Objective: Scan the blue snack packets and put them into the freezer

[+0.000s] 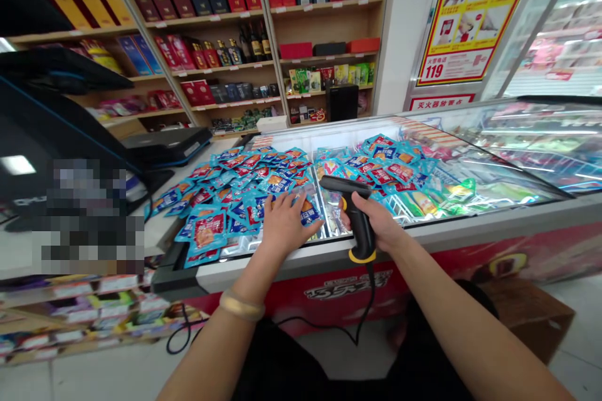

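Note:
My right hand [376,219] is wrapped around the handle of a black and yellow barcode scanner [361,225], its head pointing left over the freezer's glass top. A black cable hangs from the grip. Fingers spread, my left hand [286,222] lies over the front of a pile of small blue snack packets [239,175] with red or dark blue labels. One packet [309,212] shows beside its thumb; whether the fingertips press on it is hard to see. A second group of similar packets [385,163] lies farther right, behind the scanner.
The chest freezer [451,232] spans the front, frozen goods showing through its glass. On the left counter stands a dark checkout terminal [61,119]. Wooden shelves [211,15] with boxes and bottles line the back. The scanner's cable [324,321] loops below the freezer edge. A brown box [531,319] sits at lower right.

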A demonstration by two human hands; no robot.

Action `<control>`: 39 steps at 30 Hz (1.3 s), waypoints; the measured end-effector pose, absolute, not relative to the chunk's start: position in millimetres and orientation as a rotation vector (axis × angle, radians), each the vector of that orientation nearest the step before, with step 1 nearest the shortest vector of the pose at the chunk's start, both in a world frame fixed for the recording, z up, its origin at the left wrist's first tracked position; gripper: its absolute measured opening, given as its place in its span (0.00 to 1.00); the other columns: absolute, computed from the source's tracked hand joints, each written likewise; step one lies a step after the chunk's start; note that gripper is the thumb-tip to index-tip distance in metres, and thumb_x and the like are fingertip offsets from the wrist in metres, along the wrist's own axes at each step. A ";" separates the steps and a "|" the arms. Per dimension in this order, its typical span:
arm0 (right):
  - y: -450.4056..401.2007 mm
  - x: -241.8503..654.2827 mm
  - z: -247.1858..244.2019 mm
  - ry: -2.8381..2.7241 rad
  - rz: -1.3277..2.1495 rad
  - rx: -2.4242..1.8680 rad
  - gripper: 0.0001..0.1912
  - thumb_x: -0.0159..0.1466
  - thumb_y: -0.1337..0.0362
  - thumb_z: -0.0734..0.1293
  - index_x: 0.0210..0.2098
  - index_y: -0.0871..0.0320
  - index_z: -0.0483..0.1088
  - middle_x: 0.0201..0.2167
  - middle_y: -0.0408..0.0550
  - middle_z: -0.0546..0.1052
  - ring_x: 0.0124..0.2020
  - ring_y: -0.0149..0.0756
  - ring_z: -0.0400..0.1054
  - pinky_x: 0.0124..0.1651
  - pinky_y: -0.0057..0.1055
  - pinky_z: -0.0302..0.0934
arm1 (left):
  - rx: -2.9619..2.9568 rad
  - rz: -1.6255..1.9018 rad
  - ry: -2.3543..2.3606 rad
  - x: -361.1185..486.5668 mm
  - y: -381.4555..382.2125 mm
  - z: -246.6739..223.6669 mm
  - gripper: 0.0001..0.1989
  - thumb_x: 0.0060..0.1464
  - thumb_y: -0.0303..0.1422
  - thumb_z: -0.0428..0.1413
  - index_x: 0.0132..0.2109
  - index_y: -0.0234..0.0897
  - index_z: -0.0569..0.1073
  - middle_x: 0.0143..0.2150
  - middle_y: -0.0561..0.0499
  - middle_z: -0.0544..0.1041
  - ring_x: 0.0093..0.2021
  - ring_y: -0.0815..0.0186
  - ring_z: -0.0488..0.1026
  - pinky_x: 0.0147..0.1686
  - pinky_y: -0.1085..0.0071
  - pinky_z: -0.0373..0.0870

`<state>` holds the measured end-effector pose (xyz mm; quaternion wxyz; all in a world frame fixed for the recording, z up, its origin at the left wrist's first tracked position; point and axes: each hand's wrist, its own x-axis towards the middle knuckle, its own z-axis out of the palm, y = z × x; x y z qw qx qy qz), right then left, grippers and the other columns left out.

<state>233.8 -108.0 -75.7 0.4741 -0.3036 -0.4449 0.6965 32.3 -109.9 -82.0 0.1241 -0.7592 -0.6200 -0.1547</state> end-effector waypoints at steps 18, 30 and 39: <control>-109.8 237.5 -79.6 -1.148 1.646 -0.719 0.24 0.54 0.43 0.72 0.31 0.59 0.69 0.20 0.44 0.71 0.20 0.29 0.63 0.24 0.27 0.58 | -1.850 -2.952 -1.769 19.4 -94.6 -80.2 0.32 0.57 0.60 0.44 0.55 0.43 0.70 0.54 0.42 0.75 0.57 0.54 0.72 0.54 0.53 0.71; -110.0 236.6 -80.1 -1.164 1.640 -0.727 0.25 0.53 0.42 0.72 0.32 0.59 0.70 0.19 0.44 0.70 0.21 0.30 0.62 0.24 0.27 0.56 | -1.962 -2.527 -2.054 20.6 -93.7 -89.1 0.20 0.46 0.48 0.62 0.36 0.34 0.76 0.34 0.49 0.80 0.39 0.59 0.76 0.46 0.58 0.75; -111.5 237.5 -79.6 -1.195 1.663 -0.711 0.24 0.53 0.44 0.73 0.31 0.59 0.70 0.20 0.43 0.71 0.21 0.30 0.62 0.24 0.27 0.56 | -2.191 -2.227 -2.007 15.2 -92.6 -94.1 0.21 0.50 0.47 0.59 0.42 0.33 0.79 0.38 0.47 0.82 0.43 0.57 0.77 0.47 0.61 0.72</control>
